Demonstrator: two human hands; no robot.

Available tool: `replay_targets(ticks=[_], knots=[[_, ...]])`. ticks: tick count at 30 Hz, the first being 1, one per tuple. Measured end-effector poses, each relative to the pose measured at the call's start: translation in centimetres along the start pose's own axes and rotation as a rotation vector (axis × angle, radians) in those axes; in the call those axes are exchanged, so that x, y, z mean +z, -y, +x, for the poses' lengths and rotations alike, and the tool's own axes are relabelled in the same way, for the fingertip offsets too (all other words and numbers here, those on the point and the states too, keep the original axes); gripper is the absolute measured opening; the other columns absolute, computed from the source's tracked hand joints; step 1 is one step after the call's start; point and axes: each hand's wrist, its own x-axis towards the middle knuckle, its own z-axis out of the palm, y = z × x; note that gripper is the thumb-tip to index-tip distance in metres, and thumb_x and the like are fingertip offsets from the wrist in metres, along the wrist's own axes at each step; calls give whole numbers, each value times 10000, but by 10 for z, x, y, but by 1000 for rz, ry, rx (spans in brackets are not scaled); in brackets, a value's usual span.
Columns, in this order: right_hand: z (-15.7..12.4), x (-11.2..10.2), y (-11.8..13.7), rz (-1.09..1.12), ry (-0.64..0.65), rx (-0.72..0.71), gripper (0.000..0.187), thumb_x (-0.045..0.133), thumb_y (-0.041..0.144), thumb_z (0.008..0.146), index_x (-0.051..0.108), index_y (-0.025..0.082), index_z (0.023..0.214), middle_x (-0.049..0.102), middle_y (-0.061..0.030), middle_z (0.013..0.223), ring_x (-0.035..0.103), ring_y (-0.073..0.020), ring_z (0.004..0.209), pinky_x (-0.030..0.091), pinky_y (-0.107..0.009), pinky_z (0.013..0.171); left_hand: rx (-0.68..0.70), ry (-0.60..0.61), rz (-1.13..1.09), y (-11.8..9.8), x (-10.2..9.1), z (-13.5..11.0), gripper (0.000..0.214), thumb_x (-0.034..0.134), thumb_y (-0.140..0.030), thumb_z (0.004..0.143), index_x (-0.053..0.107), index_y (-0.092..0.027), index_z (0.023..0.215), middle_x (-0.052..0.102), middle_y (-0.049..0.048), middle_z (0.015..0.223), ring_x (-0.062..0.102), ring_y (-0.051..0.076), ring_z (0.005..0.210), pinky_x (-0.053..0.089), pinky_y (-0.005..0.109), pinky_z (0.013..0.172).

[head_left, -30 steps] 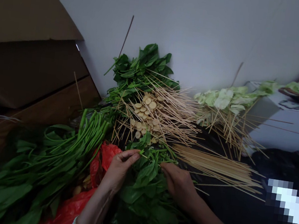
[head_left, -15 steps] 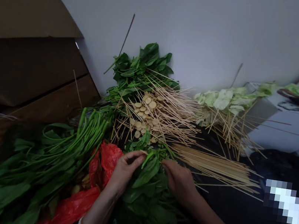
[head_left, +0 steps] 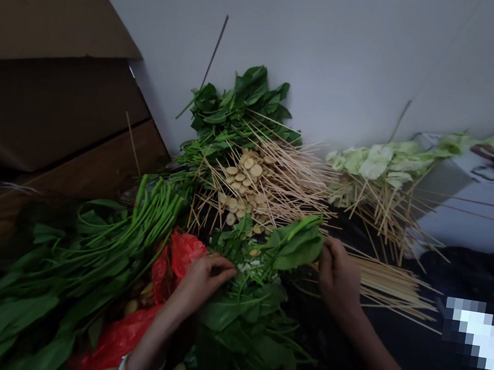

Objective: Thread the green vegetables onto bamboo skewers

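My right hand [head_left: 340,280] is closed, thumb against the fingers, on a green leaf sprig [head_left: 298,242] that stretches out to its left. Whether a skewer runs through the sprig is hidden. My left hand [head_left: 207,278] makes a pinch over the pile of leafy greens [head_left: 248,327]; what its fingertips hold, if anything, cannot be made out. Beyond my hands lie skewered pale round slices [head_left: 248,176], their sticks pointing right. A bundle of bare bamboo skewers [head_left: 394,286] rests beside my right hand.
Long-stemmed greens [head_left: 93,248] spread on the left, next to a red plastic bag [head_left: 181,255]. More leafy greens [head_left: 240,104] lean by the pale wall. Skewered cabbage pieces [head_left: 378,161] stand at the back right. A cardboard box [head_left: 58,21] stands at the left.
My right hand has moved right and slightly up, away from my left hand, carrying the leaf sprig with it. My left hand stays almost in place, and the leaf has left it.
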Motion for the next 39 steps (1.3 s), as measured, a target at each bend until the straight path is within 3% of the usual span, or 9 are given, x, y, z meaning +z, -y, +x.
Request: replay_targets(ticks=[6,14,19,21,23,27,29,33,39], knots=[[0,0,1,-3,-3,22,191,388,245,945,568,213,890,613,13,659,567,-146,555,380,-242,541,71,59,143,-11,21,2,186,626,-333,840,729,-193,775,691,40,782,607,203,805,419,302,755],[-1,1,2,30,14,23,198,387,244,950,581,208,930,613,8,684,563,-143,566,392,-241,550,157,213,201,-27,28,-5,127,756,-338,727,751,-236,804,688,21,845,579,216,905,399,305,805],[-3,0,4,30,29,30,199,382,246,957,578,212,947,597,15,668,548,-139,542,386,-240,532,193,231,81,-32,27,-8,42,699,-221,756,738,-231,766,686,25,837,588,218,926,417,305,823],[-3,0,4,27,37,33,202,378,245,957,578,214,953,588,17,649,539,-140,524,384,-242,521,164,187,-90,-34,18,-7,53,682,-221,770,734,-218,777,699,37,855,607,213,905,434,307,833],[-3,0,5,27,46,32,206,372,244,957,576,218,944,584,17,634,533,-143,512,387,-245,515,66,67,-295,-34,6,-6,79,688,-264,775,731,-208,810,708,46,860,625,201,853,460,295,797],[-7,3,8,66,105,3,203,372,254,964,569,217,932,615,-1,665,570,-152,564,419,-251,547,-96,-387,-657,-28,-13,0,201,750,-352,729,719,-207,865,706,14,818,625,156,767,483,252,736],[-10,6,10,91,161,-35,196,381,250,965,571,214,938,638,-14,708,601,-156,615,440,-255,581,-125,-518,-782,-26,-13,2,249,784,-368,692,720,-200,865,709,1,805,625,136,740,489,239,729],[-16,11,17,149,286,-138,189,395,203,959,584,212,953,666,-23,763,634,-149,670,467,-248,615,-235,-505,-908,-27,-2,3,303,833,-370,616,740,-178,830,721,-3,739,616,113,624,492,220,630],[-24,17,24,157,362,-241,201,400,159,946,592,204,987,703,-41,834,673,-145,724,503,-236,647,-273,-438,-956,-29,7,0,312,838,-355,614,769,-169,854,759,38,797,670,147,682,520,249,680]])
